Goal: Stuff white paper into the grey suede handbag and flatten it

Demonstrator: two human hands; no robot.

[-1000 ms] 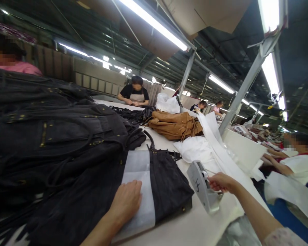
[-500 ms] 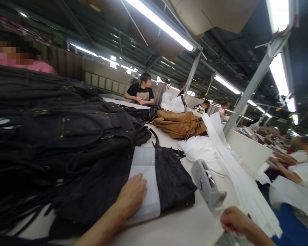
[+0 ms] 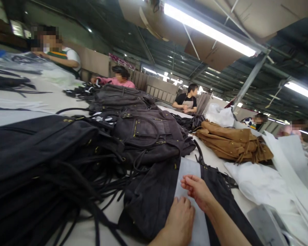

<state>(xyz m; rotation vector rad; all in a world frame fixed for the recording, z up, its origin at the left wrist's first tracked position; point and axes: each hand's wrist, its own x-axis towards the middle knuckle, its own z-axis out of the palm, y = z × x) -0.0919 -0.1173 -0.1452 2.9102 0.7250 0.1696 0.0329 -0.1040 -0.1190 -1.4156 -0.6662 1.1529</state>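
Observation:
A black bag (image 3: 149, 201) lies on its side, with a pale, translucent band (image 3: 188, 167) wrapped across it. My left hand (image 3: 181, 217) rests palm down on the band, its fingers lying over it. Just above it, my right hand (image 3: 195, 189) hovers over the same band with thumb and fingertips drawn together. Anything in that pinch is too small to make out. To the right of the bag, a grey tape dispenser (image 3: 265, 222) shows at the lower edge.
Piled black bags (image 3: 143, 131) with loose straps fill the left and middle of the white table. Brown bags (image 3: 233, 140), a white plastic bundle (image 3: 259, 181) and long white sheets (image 3: 284, 164) lie to the right. Several people work beyond, one in black (image 3: 186, 99).
My right hand has moved from beside the tape dispenser to above the band on the bag. My left hand stays on the band. The view has swung left.

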